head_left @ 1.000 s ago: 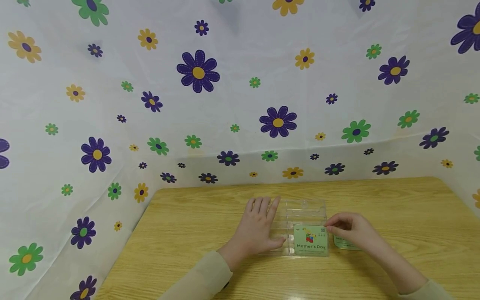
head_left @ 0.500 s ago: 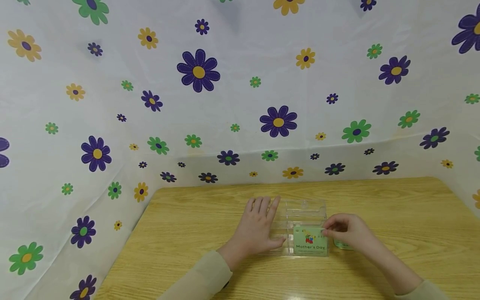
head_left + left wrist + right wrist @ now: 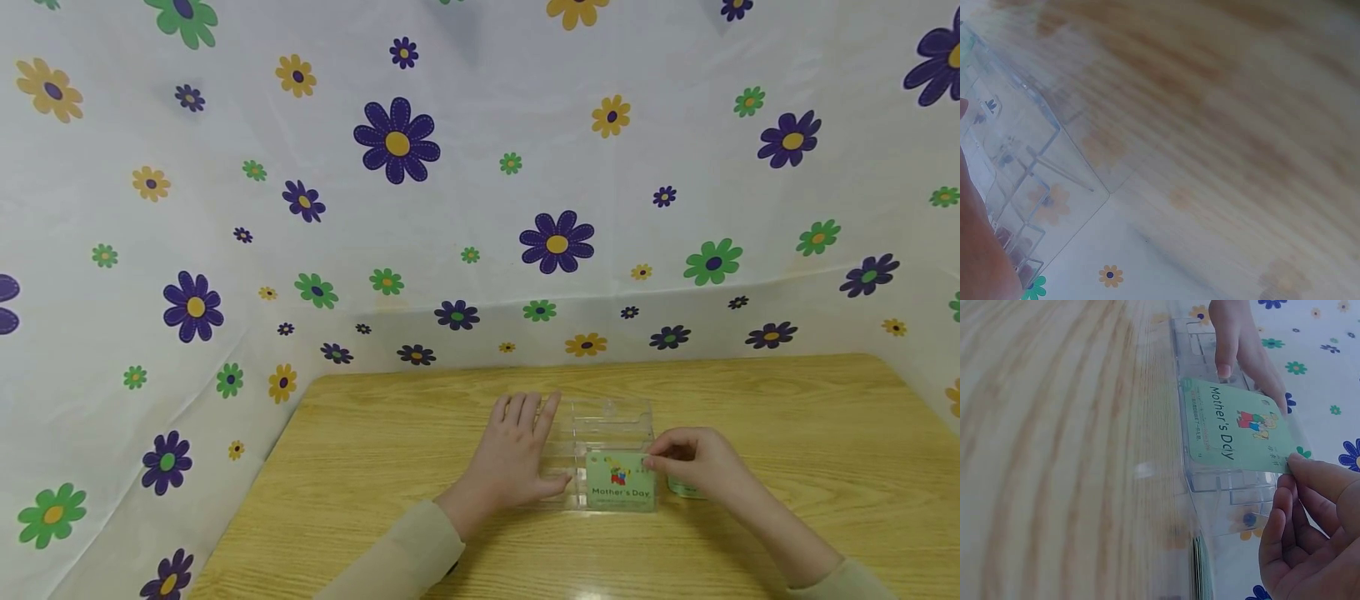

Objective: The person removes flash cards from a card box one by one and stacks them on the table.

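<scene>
A clear plastic tiered card holder [image 3: 613,408] stands on the table. My left hand [image 3: 510,454] rests over its left half, fingers spread and mostly straight; the left wrist view catches only the edge of this hand [image 3: 982,250] beside the clear tiers. With thumb and fingertips my right hand [image 3: 708,462] pinches a green "Mother's Day" card [image 3: 619,483] by its upper right corner. The card stands at the front right compartment of the holder. In the right wrist view this card [image 3: 1235,428] leans, its lower edge at the holder's front wall.
A stack of green cards [image 3: 684,489] lies on the table right of the holder, partly hidden by my right hand; its edge [image 3: 1200,569] shows in the right wrist view. Behind the wooden table [image 3: 390,450] hangs a flower-print sheet [image 3: 450,208].
My right hand has shifted slightly left, its fingertips now over the card's upper right corner. The card has moved a little left with it. My left hand stays put.
</scene>
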Demonstrator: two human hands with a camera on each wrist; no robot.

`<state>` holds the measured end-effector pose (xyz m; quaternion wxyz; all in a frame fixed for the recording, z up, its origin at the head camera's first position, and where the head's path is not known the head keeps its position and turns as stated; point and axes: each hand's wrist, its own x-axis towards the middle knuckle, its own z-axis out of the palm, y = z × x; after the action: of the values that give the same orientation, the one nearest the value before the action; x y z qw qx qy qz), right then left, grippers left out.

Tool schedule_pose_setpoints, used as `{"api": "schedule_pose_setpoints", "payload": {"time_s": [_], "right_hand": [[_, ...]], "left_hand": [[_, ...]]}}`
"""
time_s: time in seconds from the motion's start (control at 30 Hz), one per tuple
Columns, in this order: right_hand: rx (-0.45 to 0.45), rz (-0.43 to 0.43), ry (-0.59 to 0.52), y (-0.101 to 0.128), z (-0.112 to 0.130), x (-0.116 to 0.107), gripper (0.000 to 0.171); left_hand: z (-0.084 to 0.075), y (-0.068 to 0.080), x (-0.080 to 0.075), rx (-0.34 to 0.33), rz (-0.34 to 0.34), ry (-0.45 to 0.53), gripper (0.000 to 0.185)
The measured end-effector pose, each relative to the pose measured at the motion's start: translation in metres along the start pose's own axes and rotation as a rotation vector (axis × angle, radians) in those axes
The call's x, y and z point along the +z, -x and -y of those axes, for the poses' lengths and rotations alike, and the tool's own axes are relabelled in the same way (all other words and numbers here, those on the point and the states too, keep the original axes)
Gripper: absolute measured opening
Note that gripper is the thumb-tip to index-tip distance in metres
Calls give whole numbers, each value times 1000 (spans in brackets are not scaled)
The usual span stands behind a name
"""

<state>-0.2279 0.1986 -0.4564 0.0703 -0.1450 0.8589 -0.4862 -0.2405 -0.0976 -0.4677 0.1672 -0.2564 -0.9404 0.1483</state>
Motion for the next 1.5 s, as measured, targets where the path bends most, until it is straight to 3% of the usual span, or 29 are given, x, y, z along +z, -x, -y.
{"api": "schedule_pose_setpoints", "payload": {"time_s": [0.67,1.5], "right_hand": [[37,-8,-8,-2,0,-3,14],[14,-51,-27,-2,2,-5,17]], "left_hand": [[1,-1,1,-2,11,10,114],[0,0,0,-1,5,4,113]]}}
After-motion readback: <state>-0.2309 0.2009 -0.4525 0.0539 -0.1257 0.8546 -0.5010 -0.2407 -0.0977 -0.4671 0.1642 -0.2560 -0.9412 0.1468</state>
